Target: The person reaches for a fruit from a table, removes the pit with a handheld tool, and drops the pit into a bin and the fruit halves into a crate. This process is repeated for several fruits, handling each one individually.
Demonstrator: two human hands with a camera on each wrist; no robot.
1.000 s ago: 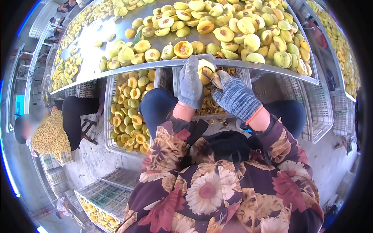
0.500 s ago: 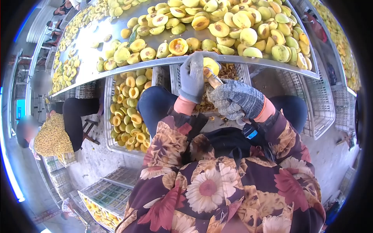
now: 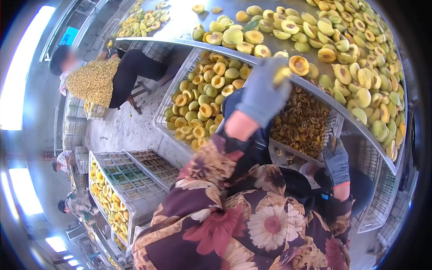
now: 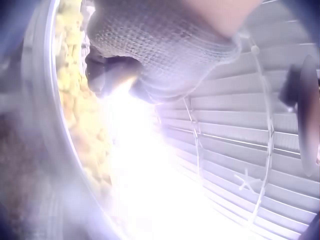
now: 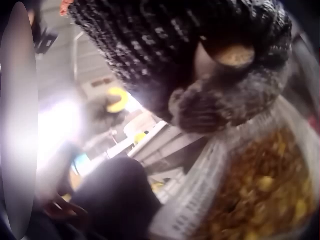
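In the head view the gloved left hand [image 3: 265, 92] holds a yellow fruit piece [image 3: 282, 75] above the metal table's near edge; the hand is blurred. The left wrist view shows its grey glove [image 4: 165, 47] from close up, with strong glare below. At the right, the gloved right hand [image 3: 336, 165] is beside the crate of brown pits and scraps [image 3: 299, 123], gripping a small tool [image 3: 333, 143]. Its fingers curl round the tool's light handle [image 5: 234, 55] in the right wrist view, where the yellow piece [image 5: 118, 100] also appears in the distance.
Halved fruit covers much of the metal table [image 3: 288, 44]. A crate of fruit halves [image 3: 157, 121] stands left of the person's knees, with another fruit-filled crate [image 3: 130, 211] at lower left. A seated person [image 3: 96, 81] is at upper left; empty crates stand at right.
The hands have moved apart: the left swung up and left with the fruit piece, the right went down and right with the tool. The head view has turned leftward.
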